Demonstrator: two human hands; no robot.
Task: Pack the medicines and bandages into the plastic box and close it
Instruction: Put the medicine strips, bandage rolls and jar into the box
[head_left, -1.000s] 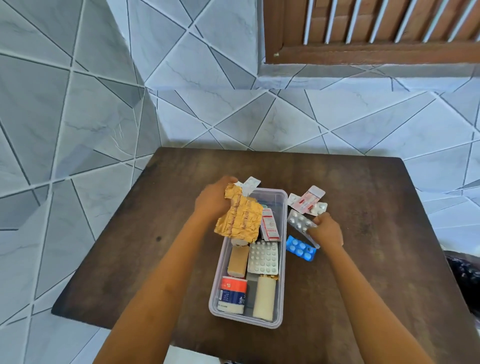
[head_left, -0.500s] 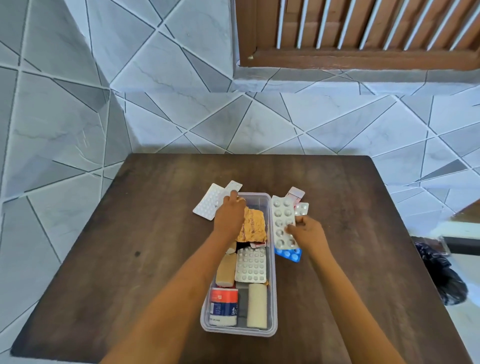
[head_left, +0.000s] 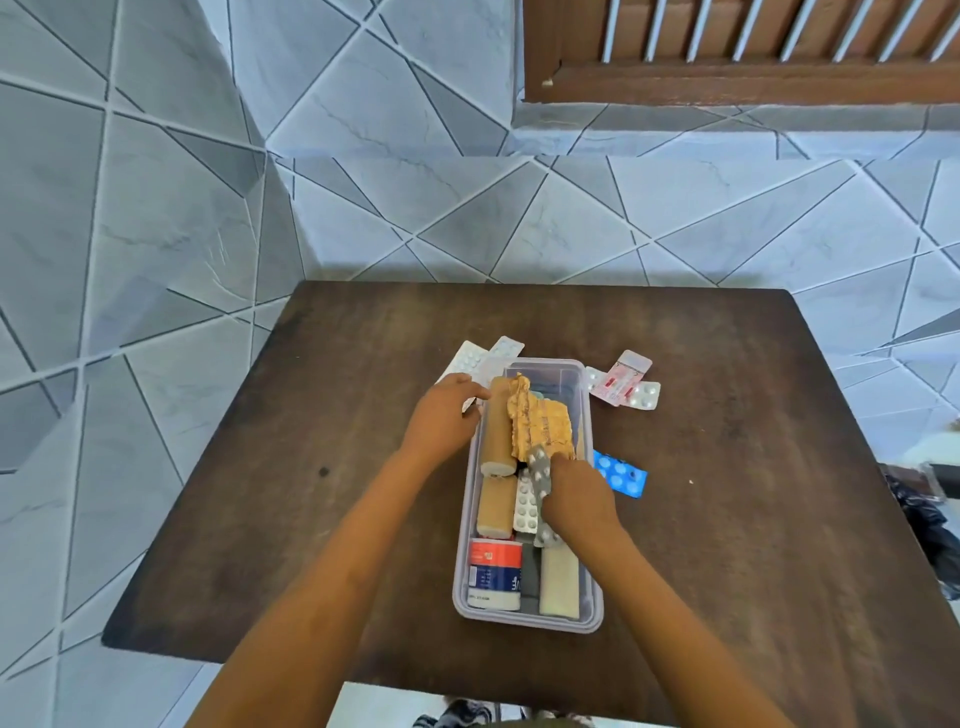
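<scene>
A clear plastic box stands open in the middle of the table. Inside lie two tan bandage rolls, a gold foil pack, a white blister pack, a red, white and blue roll and a cream bandage roll. My right hand holds a silver blister pack over the box's middle. My left hand lies just left of the box on white blister packs; whether it grips one is unclear. A blue blister pack and pink-and-white strips lie to the right.
The brown wooden table stands against a tiled wall. A dark bag sits on the floor past the table's right edge. No lid is in view.
My right hand has carried the silver blister pack from the box's right rim to over its middle. My left hand has let go of the gold foil pack and moved left to the white blister packs.
</scene>
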